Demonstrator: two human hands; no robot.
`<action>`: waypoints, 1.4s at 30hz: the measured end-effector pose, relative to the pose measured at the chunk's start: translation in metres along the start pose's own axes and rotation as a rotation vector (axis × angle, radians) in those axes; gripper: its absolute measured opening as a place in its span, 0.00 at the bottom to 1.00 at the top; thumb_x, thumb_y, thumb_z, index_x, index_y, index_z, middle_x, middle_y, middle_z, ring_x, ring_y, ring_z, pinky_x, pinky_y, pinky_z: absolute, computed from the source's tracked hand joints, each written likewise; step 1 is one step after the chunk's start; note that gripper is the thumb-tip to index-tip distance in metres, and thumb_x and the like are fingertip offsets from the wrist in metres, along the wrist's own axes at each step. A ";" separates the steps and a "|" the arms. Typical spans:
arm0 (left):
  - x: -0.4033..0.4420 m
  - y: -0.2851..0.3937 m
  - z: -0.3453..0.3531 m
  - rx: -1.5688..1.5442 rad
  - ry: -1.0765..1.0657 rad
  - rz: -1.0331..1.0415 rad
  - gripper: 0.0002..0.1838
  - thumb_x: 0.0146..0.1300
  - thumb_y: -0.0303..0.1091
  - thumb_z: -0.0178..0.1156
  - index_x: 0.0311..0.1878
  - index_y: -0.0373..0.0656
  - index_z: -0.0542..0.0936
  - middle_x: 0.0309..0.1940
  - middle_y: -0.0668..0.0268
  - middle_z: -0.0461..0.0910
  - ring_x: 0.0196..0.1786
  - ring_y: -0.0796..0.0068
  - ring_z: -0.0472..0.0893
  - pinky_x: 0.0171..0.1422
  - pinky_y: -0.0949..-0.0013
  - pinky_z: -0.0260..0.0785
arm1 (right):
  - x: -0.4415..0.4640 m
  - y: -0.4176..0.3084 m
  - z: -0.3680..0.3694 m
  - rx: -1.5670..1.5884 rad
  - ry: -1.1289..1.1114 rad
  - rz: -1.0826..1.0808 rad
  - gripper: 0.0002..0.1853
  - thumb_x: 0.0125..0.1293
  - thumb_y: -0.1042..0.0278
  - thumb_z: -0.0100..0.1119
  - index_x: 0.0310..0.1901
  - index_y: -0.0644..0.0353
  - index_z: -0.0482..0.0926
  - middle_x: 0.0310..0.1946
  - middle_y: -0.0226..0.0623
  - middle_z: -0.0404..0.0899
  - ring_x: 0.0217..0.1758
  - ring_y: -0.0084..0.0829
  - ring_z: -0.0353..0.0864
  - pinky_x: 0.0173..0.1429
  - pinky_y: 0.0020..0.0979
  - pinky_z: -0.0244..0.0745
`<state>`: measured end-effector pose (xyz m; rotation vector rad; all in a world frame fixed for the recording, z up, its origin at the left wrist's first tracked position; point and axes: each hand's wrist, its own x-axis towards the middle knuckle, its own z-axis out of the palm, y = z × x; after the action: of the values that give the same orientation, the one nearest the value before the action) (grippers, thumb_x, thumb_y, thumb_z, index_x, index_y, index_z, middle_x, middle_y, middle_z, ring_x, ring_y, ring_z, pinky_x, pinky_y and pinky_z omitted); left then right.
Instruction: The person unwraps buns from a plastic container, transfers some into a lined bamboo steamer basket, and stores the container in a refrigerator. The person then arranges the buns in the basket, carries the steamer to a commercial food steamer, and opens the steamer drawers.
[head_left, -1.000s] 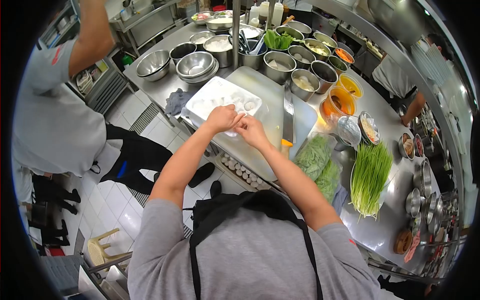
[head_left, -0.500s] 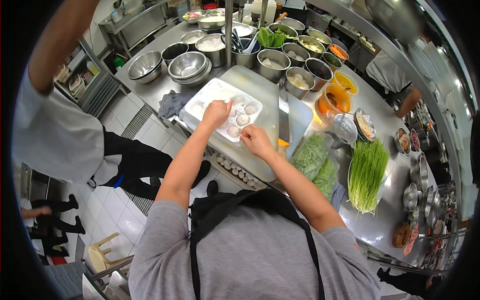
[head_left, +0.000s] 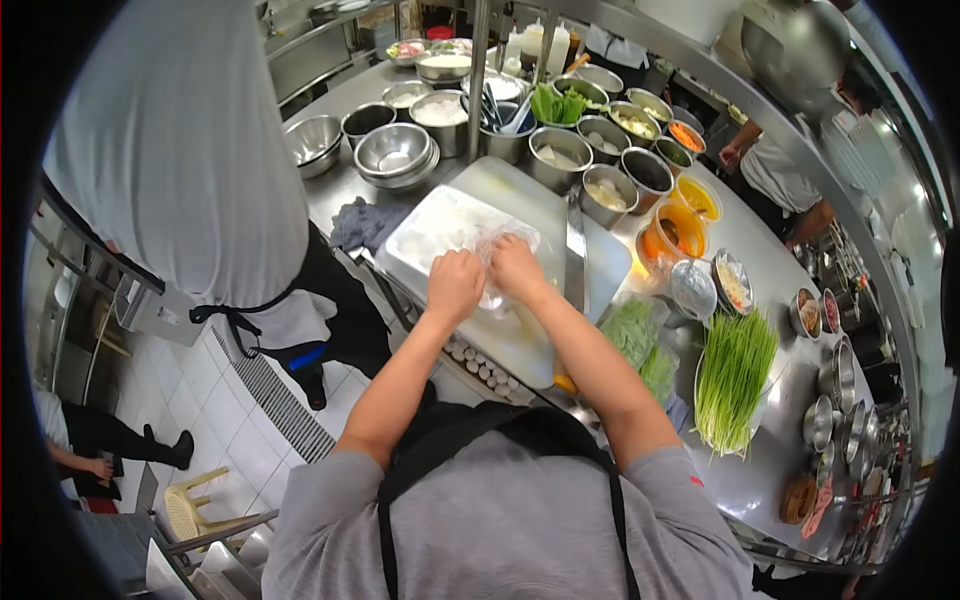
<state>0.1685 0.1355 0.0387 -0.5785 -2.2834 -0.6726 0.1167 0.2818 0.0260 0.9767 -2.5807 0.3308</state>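
Note:
A white rectangular tray (head_left: 418, 228) lies on the pale cutting board (head_left: 540, 190) in front of me. Clear thin plastic (head_left: 487, 240) is bunched up at the tray's right end, between my two hands. My left hand (head_left: 456, 286) is closed with curled fingers on the near side of this plastic. Just to its right, my right hand (head_left: 516, 266) pinches the plastic, its knuckles upward. The round whitish pieces in the tray are hardly visible now, blurred under the plastic and my fingers. A cleaver (head_left: 576, 250) rests along the board's right edge.
A grey cloth (head_left: 362, 224) lies left of the tray, near stacked steel bowls (head_left: 393, 152). Several steel containers of ingredients stand behind the board. Bagged greens (head_left: 630, 330) and long green stalks (head_left: 738, 380) are at right. A person in white (head_left: 190, 150) stands close on my left.
Both hands have shifted, the right one up over the tray's end and the left one nearer to me. Clear plastic is now gathered between them. The person at left has turned and moved closer.

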 end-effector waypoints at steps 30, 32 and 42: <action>0.074 -0.113 0.047 0.044 -0.322 -0.721 0.19 0.63 0.44 0.46 0.39 0.39 0.79 0.36 0.48 0.79 0.42 0.46 0.78 0.49 0.50 0.69 | -0.047 -0.035 -0.022 -0.031 -0.158 0.073 0.21 0.61 0.58 0.51 0.55 0.57 0.72 0.62 0.40 0.65 0.55 0.42 0.69 0.60 0.45 0.59; 0.075 -0.105 0.046 0.119 -0.340 -0.754 0.17 0.63 0.43 0.46 0.38 0.39 0.78 0.37 0.48 0.79 0.42 0.47 0.78 0.48 0.51 0.69 | -0.071 -0.030 -0.049 0.026 -0.029 0.008 0.15 0.54 0.66 0.57 0.45 0.55 0.78 0.52 0.34 0.75 0.46 0.36 0.72 0.51 0.38 0.63; 0.073 0.005 -0.012 -1.667 -0.554 -0.798 0.23 0.60 0.43 0.59 0.54 0.38 0.72 0.49 0.60 0.75 0.46 0.71 0.77 0.48 0.68 0.69 | -0.069 -0.005 -0.163 1.021 0.314 0.847 0.10 0.57 0.72 0.62 0.41 0.63 0.78 0.33 0.30 0.81 0.33 0.19 0.77 0.40 0.21 0.69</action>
<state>0.1276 0.1476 0.0994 -0.4943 -1.7901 -3.1607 0.2082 0.3739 0.1460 -0.0630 -2.3047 1.9414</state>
